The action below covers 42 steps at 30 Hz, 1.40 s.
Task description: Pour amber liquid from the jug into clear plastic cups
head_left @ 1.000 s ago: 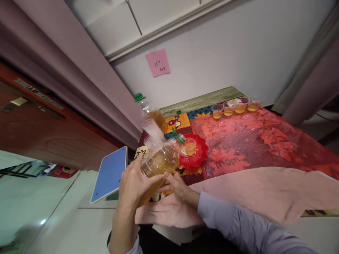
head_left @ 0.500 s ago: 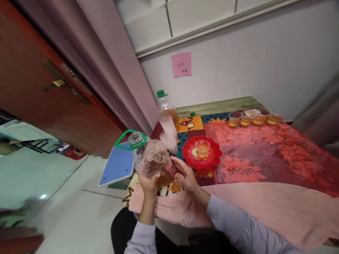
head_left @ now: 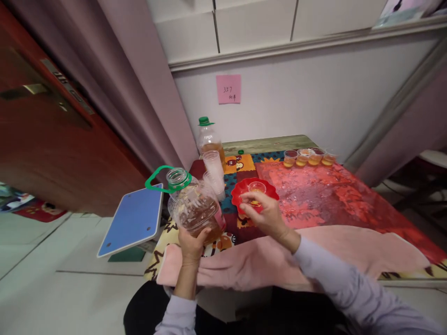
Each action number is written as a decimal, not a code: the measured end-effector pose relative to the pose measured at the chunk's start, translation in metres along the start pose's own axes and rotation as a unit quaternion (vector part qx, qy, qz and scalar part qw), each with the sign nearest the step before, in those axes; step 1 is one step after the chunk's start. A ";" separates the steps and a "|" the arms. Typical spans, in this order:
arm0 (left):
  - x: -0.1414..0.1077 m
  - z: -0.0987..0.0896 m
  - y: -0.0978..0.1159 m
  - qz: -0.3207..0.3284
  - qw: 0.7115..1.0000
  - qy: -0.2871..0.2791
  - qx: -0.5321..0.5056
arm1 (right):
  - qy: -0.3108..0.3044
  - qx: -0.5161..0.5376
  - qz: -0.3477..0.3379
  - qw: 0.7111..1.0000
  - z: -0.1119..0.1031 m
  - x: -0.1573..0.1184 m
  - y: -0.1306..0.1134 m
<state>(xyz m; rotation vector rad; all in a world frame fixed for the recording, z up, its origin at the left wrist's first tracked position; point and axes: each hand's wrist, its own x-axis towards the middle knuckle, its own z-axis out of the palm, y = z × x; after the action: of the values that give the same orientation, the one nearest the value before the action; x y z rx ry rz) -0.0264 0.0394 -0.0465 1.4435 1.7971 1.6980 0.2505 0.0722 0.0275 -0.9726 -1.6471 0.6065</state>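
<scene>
My left hand (head_left: 191,244) grips the lower near side of a large clear plastic jug (head_left: 199,211) of amber liquid. The jug is uncapped, tilts a little, and has a green handle ring (head_left: 159,179) round its neck. My right hand (head_left: 265,214) is empty, thumb and fingers apart, over the near side of a red scalloped dish (head_left: 236,188). A small clear cup (head_left: 257,186) stands in that dish, partly hidden by my fingers. Stacked clear plastic cups (head_left: 213,170) stand just beyond the jug.
A second jug with a green cap (head_left: 206,122) stands against the wall. Several cups of yellow liquid (head_left: 314,160) line the table's far side. A loose green cap (head_left: 240,152) lies near the wall. A pink towel (head_left: 251,260) covers the near edge; a blue board (head_left: 134,218) stands left.
My right hand has let go of the jug's side and moved right, over the red dish. My left hand still holds the jug, which now sits more upright. The view has shifted right.
</scene>
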 end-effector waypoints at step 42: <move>0.004 -0.018 -0.034 -0.037 0.996 0.036 0.074 | -0.217 -0.559 0.165 0.783 -0.130 0.222 0.135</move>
<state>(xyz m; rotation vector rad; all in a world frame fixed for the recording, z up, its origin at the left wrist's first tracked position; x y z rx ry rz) -0.0573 0.0379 -0.0695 1.3685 2.0272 1.6307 0.3937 0.3197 0.0772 -2.1349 -2.3051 -0.0310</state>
